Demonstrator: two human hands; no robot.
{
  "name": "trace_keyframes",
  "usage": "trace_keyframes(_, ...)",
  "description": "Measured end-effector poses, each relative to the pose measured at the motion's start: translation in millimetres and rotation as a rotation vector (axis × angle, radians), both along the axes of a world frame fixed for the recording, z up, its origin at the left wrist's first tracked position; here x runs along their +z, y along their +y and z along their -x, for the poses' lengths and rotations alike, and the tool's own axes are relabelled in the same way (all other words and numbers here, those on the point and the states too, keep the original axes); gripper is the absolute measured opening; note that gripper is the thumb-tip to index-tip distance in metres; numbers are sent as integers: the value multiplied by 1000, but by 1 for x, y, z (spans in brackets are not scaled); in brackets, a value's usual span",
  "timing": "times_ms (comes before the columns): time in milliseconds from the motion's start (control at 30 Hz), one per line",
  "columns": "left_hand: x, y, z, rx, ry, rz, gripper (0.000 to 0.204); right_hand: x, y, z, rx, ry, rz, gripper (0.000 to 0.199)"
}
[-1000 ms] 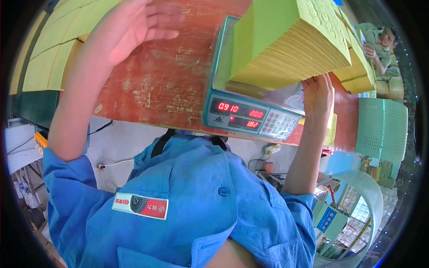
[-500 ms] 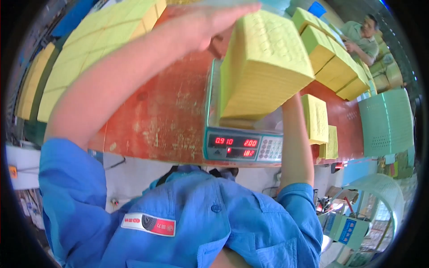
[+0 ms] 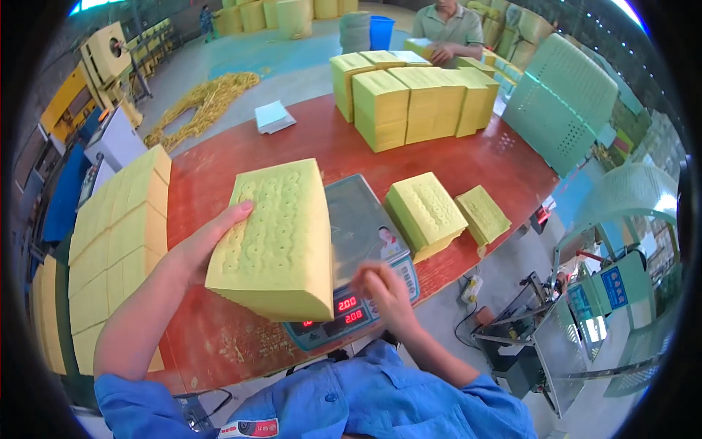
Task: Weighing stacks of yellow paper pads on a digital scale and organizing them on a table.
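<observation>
Workshop floor [image 3: 307,58], grey with pale blue areas, extends behind and around the work position. On it stands a red table [image 3: 475,157], its paint worn along the near edge. Left side: a long row of yellow paper stacks [image 3: 117,234], closely packed. At the far right corner, a pale green perforated panel [image 3: 559,102] leans outward. Near it on the table, a group of yellow stacks [image 3: 420,106] sits side by side, with a co-worker [image 3: 453,29] behind, one hand at a stack. Central on the near side lies a scale [image 3: 358,219], its red display partly covered. Large paper stack [image 3: 281,227], embossed on its upper face, is over the scale's left part; whether it rests on the pan cannot be told. Right of the scale are a medium stack [image 3: 426,212] and, just beyond it, a small stack [image 3: 484,214]. Left hand [image 3: 208,241] grips the large stack at its left side, thumb on the upper face, other fingers hidden. Right hand [image 3: 386,293], slightly blurred, is over the scale's near right part, fingers curled narrow; whether they pinch anything cannot be told.
</observation>
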State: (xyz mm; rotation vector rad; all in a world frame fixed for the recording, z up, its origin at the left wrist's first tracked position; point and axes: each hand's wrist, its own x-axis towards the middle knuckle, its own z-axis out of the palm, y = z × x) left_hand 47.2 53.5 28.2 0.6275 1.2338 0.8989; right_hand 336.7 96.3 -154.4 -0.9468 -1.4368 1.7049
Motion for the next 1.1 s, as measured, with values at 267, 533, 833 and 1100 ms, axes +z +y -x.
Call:
trace_keyframes(267, -6, 28, -25, -82, 106, 9, 68, -45, -20, 6, 248, 538, 719, 49)
trace_keyframes(533, 1, 58, -98, 45, 104, -190, 67, 15, 18, -91, 32, 334, 267, 43)
trace_keyframes(833, -1, 288, -317, -296, -194, -305, 60, 26, 266, -297, -302, 428, 321, 47)
trace_keyframes(1100, -100, 466, -499, -360, -255, -80, 64, -44, 455, -462, -521, -3, 265, 41)
